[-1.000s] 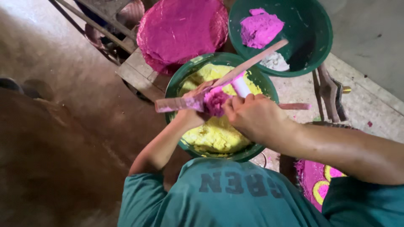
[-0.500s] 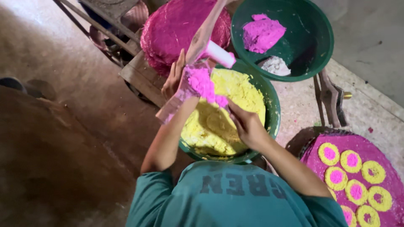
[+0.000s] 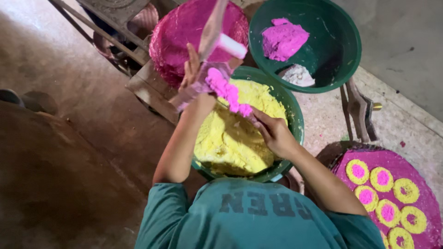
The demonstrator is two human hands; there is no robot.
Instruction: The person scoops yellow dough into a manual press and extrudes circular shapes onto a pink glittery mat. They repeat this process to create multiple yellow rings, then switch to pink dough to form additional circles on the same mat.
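Note:
My left hand [image 3: 193, 76] is shut on a wooden press tool [image 3: 211, 32] with a white cylinder [image 3: 233, 46] on it, held tilted above a green bowl [image 3: 296, 121]. A strand of pink dough [image 3: 226, 91] hangs from the press down to my right hand [image 3: 273, 133], whose fingertips pinch its lower end. The bowl under both hands is filled with yellow dough [image 3: 230, 143].
A second green bowl [image 3: 339, 50] behind holds a pink dough lump [image 3: 284, 39] and a whitish lump [image 3: 299, 74]. A pink round stack [image 3: 182, 27] rests on a wooden stand [image 3: 147, 87]. A pink tray [image 3: 415, 170] at lower right carries several yellow rings with pink centres.
My left hand has raised and tilted the press. The pink dough has stretched into a longer strand. My right hand has moved down and right with its end.

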